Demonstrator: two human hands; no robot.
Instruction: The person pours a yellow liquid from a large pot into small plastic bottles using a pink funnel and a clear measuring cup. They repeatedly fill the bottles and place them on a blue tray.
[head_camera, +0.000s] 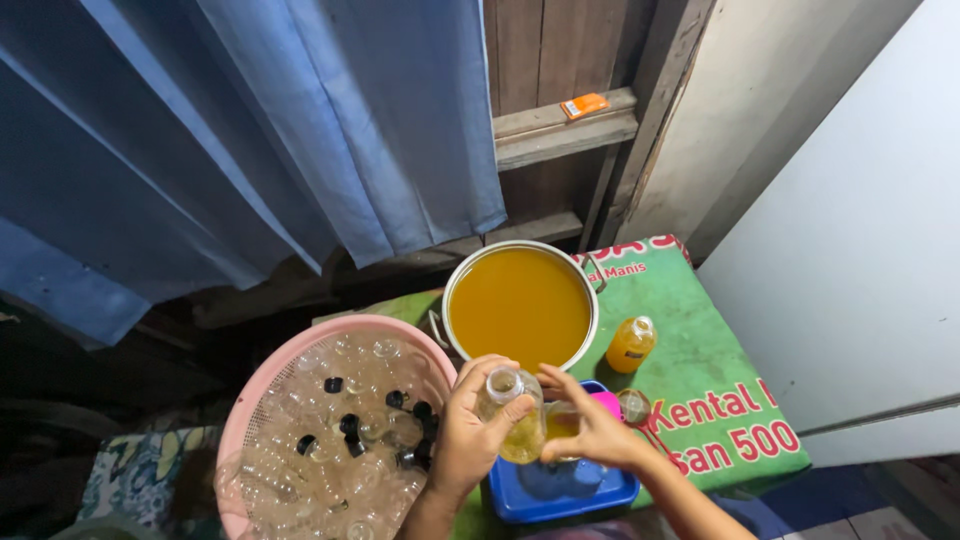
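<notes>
Blue curtain (300, 120) hangs behind. Left of the grip, a pink basket (250, 400) holds empty bottles, partly cropped. Left hand (468, 430) closes around a small clear bottle (510, 410); right hand (595, 430) pinches something hidden beside it. Behind: pot of orange liquid (520, 305).

A small table (700, 350) with a green printed cover carries a metal pot (520, 305) of orange liquid at its back edge. A filled orange bottle (631, 344) stands just right of the pot. A blue tray (560, 492) sits at the front edge, and a pink basket (330, 430) of clear empty bottles overhangs the left edge.
</notes>
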